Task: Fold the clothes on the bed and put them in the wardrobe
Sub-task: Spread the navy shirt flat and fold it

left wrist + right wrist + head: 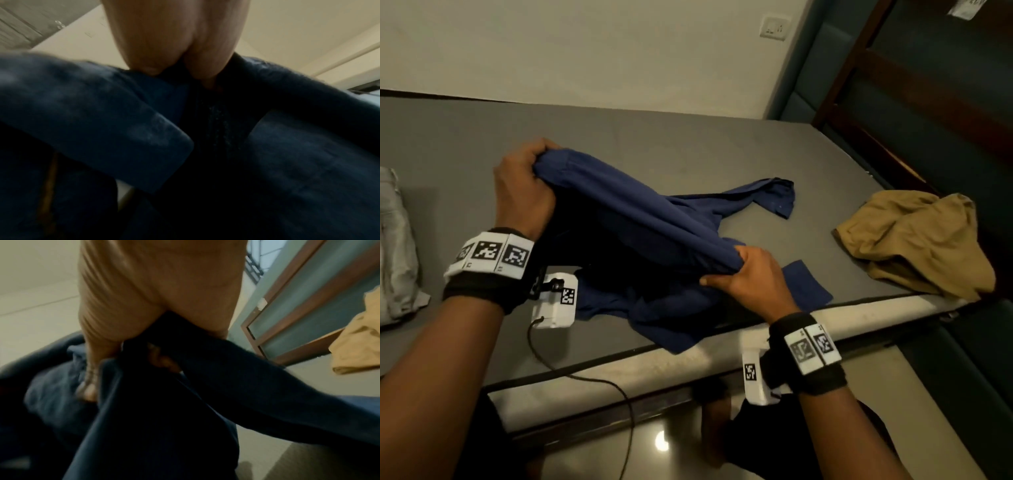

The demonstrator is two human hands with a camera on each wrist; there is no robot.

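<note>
Grey bed [688,144] beside a cream wall [585,44]; your left hand [524,192] and right hand [753,277] both grasp the blue shirt [654,222].

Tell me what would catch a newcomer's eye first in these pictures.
First, the blue shirt in the middle of the grey bed, lifted along one edge by both hands: the left hand grips its far end, the right hand its near end. Next, the crumpled tan garment at the bed's right edge, and a pale grey garment at the far left.
</note>
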